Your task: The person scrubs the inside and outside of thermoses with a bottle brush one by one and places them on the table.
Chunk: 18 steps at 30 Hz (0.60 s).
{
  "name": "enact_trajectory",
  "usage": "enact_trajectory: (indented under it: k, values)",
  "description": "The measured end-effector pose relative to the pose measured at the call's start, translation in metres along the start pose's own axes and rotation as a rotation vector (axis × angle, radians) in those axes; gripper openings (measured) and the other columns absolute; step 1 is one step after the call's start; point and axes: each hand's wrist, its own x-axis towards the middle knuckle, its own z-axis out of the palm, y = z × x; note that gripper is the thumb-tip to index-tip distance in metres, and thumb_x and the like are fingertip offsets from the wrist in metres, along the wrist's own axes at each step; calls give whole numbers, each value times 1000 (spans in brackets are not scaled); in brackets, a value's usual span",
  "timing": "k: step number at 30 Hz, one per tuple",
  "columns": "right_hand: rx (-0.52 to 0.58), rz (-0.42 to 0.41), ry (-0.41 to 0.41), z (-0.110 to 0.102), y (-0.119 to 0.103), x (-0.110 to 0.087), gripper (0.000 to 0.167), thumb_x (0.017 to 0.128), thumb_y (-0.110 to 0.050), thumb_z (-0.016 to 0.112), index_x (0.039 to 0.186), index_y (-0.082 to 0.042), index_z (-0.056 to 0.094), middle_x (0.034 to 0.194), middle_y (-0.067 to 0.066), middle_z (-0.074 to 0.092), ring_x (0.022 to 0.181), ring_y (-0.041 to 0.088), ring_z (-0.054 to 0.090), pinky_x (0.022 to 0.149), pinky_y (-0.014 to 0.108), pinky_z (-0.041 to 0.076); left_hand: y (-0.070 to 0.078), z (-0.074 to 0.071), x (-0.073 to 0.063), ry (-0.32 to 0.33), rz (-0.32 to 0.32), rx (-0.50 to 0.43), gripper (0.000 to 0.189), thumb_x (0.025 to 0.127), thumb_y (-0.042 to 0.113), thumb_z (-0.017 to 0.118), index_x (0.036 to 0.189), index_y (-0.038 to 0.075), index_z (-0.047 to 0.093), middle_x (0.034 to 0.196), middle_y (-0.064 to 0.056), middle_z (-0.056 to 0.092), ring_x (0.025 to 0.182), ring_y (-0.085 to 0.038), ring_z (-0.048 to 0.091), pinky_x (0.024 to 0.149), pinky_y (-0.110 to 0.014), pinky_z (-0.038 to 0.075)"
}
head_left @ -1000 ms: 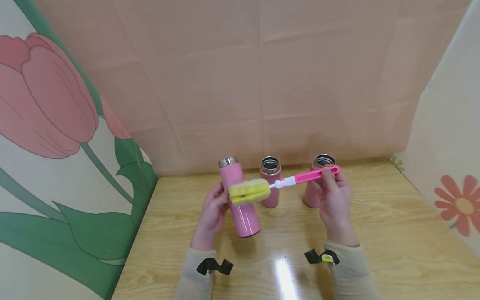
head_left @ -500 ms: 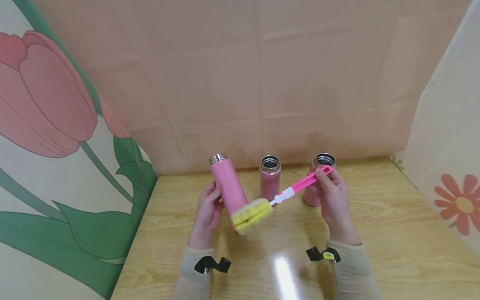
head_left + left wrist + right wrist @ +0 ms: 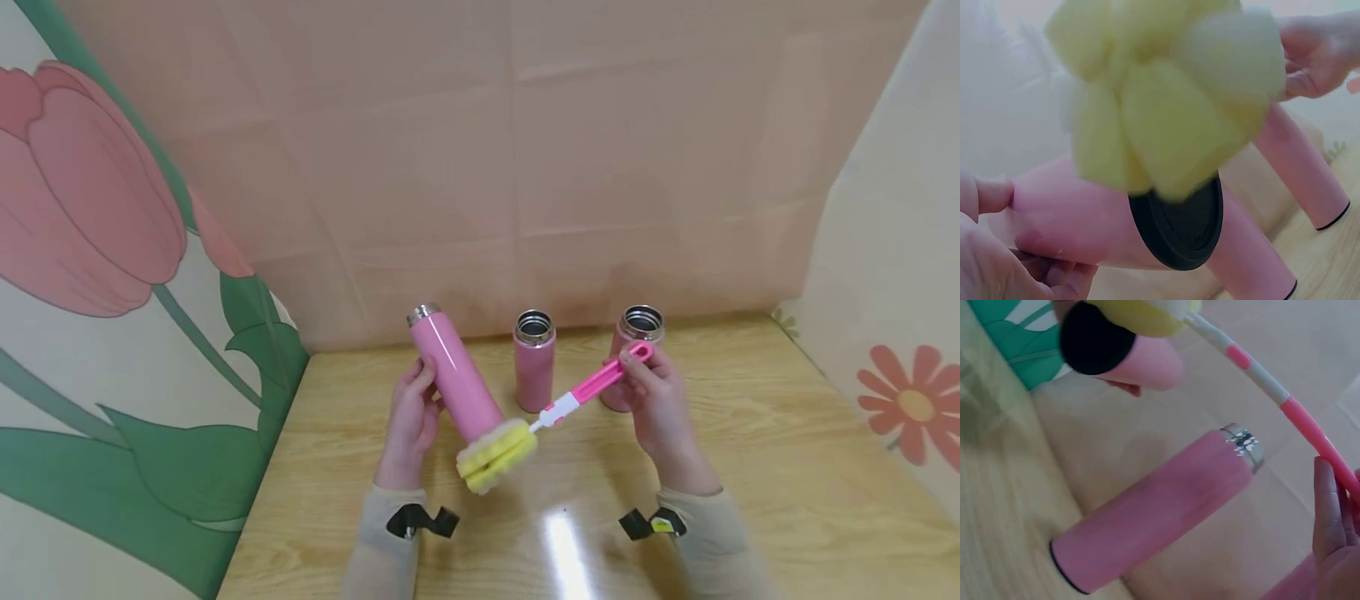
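Observation:
My left hand (image 3: 409,421) grips a pink thermos bottle (image 3: 453,367) around its middle, tilted, its silver neck up and away to the left. In the left wrist view the bottle's black base (image 3: 1188,225) faces the camera. A bottle brush (image 3: 592,385) is pinched by the end of its pink handle between the thumb and fingers of my right hand (image 3: 663,417). Its yellow and white sponge head (image 3: 495,457) is at the bottle's lower end, overlapping it in the head view; in the left wrist view it hangs before the base. Whether they touch I cannot tell.
A second pink bottle (image 3: 535,371) stands upright and uncapped at the back of the wooden table (image 3: 352,450). Another open bottle (image 3: 643,323) stands behind my right hand, partly hidden. A peach cloth (image 3: 420,167) hangs behind the table, with printed walls at both sides.
The held bottle has moved left and tilted further. The brush head has swung down from the bottle's middle to its base, while the right hand still pinches the handle.

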Motion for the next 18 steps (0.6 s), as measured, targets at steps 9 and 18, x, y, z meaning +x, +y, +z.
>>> enact_trajectory:
  k: [9,18]
  values:
    - [27,-48,-43,-12,14,-4,12,111,-5,55,104,-8,65,96,4,77,87,14,76,79,30,65,7,5,4,3,14,9,39,111,25,60,140,-1,62,112,-5,72,104,-21,67,87,-36,57]
    - [33,-51,-59,-19,22,-4,10,111,-4,55,106,-8,63,98,6,78,90,16,78,80,33,66,8,6,5,17,20,17,41,112,24,58,141,-5,58,114,-5,72,106,-21,68,90,-37,58]
